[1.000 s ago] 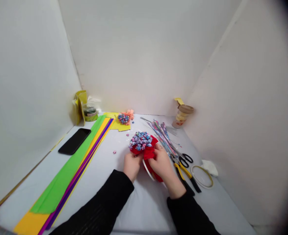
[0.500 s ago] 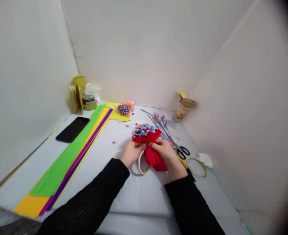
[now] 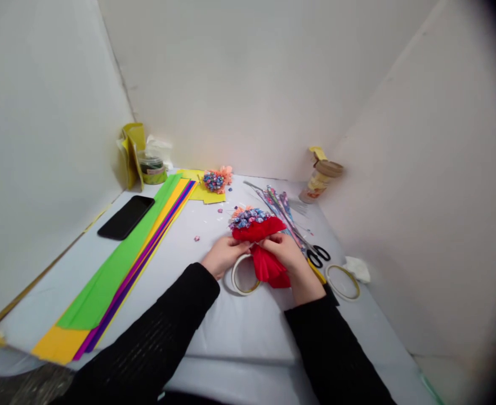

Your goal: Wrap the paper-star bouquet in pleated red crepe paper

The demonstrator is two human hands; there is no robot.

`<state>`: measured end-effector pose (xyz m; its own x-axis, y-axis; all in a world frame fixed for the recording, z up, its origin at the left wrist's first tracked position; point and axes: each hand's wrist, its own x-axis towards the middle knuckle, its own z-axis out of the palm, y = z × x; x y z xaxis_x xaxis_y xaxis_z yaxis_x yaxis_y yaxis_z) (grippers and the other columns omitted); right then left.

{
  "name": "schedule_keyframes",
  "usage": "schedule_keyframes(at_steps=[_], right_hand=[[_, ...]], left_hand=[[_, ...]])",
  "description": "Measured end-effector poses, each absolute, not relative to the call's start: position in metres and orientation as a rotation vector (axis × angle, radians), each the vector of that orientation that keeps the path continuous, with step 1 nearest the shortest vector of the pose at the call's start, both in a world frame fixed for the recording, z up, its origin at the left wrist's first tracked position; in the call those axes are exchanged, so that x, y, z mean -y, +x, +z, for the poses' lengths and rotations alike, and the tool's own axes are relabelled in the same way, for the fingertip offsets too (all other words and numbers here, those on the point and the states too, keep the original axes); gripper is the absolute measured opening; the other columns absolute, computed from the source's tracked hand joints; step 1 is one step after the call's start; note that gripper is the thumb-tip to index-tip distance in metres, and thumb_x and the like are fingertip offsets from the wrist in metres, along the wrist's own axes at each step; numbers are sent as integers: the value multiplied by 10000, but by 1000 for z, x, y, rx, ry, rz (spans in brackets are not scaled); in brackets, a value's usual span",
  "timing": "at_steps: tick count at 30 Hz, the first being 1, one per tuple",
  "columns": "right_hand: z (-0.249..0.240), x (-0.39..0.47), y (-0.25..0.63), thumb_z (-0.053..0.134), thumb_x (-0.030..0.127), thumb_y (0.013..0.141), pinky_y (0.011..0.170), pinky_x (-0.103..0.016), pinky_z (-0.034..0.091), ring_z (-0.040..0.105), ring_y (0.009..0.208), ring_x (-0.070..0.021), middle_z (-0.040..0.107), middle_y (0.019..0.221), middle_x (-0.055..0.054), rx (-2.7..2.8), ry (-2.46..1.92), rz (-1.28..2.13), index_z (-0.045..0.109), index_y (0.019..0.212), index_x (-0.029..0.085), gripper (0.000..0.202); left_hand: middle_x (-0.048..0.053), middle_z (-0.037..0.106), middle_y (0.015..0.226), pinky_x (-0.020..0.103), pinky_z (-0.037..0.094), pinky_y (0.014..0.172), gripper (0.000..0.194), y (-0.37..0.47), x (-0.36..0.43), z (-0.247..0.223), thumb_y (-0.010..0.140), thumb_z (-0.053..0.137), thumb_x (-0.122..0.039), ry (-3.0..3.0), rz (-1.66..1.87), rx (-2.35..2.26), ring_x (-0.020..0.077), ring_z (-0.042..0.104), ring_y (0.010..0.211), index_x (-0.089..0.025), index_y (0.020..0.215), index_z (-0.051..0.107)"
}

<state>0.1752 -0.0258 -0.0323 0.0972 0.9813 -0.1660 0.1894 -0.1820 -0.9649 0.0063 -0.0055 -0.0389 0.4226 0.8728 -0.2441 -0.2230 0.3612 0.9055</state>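
Observation:
Both hands meet at the pinched neck of a small bouquet (image 3: 251,218), whose blue, purple and peach paper pieces stand above a red crepe paper wrap (image 3: 268,264). My left hand (image 3: 223,254) is closed at the neck's left side, its thumb and fingertips pressed together. From the right, my right hand (image 3: 287,253) pinches the gathered red paper. A thin whitish strip shows between the fingertips. Just below my left fingers a white tape roll (image 3: 234,279) stands tilted against the red paper; whether the fingers touch it I cannot tell.
Long coloured paper strips (image 3: 104,287) and a black phone (image 3: 126,217) lie left. Behind are another bouquet (image 3: 214,180) and a jar (image 3: 152,170). To the right are scissors (image 3: 318,256), patterned strips (image 3: 279,205), another tape roll (image 3: 357,287) and a tilted cup (image 3: 321,181).
The red collar has spread wider below the blue pieces. The tape roll has turned, showing more of its ring. My hands have drawn slightly apart, and the view has shifted a little.

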Motion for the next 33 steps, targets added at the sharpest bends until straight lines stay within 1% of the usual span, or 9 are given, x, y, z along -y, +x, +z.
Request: schedule_keyframes(at_steps=[3,7,11,13,15,18,21,26,33], right_hand=[[-28,27,173,643,316,657,555,-285,441,608,595,-195,682,617,-43,1252,-1573,1094,680,693,133,191],[-24,29,170,629,280,659,517,-262,414,591,574,-181,669,597,-31,1347,-1610,947,672,672,137,150],[-23,28,166,603,259,684,502,-249,405,582,562,-169,662,595,-25,1430,-1577,878,660,671,148,126],[-24,27,165,604,233,684,523,-251,416,591,578,-169,676,631,-25,1460,-1563,833,668,727,150,114],[-26,26,165,632,239,682,558,-260,437,616,626,-183,697,688,-36,1452,-1549,810,677,811,147,164],[-30,26,167,681,318,690,611,-285,468,642,701,-211,718,755,-62,1378,-1499,923,684,864,138,250],[-32,26,171,717,369,678,637,-306,485,645,703,-212,725,786,-65,1259,-1383,1143,691,875,139,304],[-29,28,174,761,378,643,667,-315,497,652,695,-197,728,785,-48,1109,-1230,1445,704,858,152,317],[-28,32,177,799,329,594,710,-341,517,674,714,-204,736,804,-50,966,-1131,1620,697,887,164,351]], left_hand=[[89,734,801,346,472,818,327,7,6,-39,508,836,-281,909,846,-803,197,642,772,-109,772,748],[94,741,833,374,467,865,321,10,8,-38,519,827,-259,889,877,-803,213,652,814,-113,795,751],[91,745,824,373,474,858,317,11,10,-37,560,801,-246,934,910,-824,219,657,812,-108,840,747],[92,745,833,361,485,829,273,11,11,-37,608,764,-240,1018,936,-861,222,660,805,-103,844,743],[96,745,850,349,494,802,230,11,12,-38,653,723,-230,1126,967,-909,227,662,804,-97,840,738],[104,744,864,343,500,789,224,10,12,-39,690,690,-228,1243,1004,-936,233,666,813,-87,861,729],[96,745,831,343,510,774,201,9,12,-39,698,687,-235,1289,1004,-937,238,673,802,-92,834,724],[104,745,938,356,499,865,230,9,13,-34,726,669,-234,1337,999,-827,255,674,922,-114,911,734],[90,749,924,338,493,874,178,8,15,-29,734,658,-232,1401,974,-790,242,676,916,-140,855,751]])
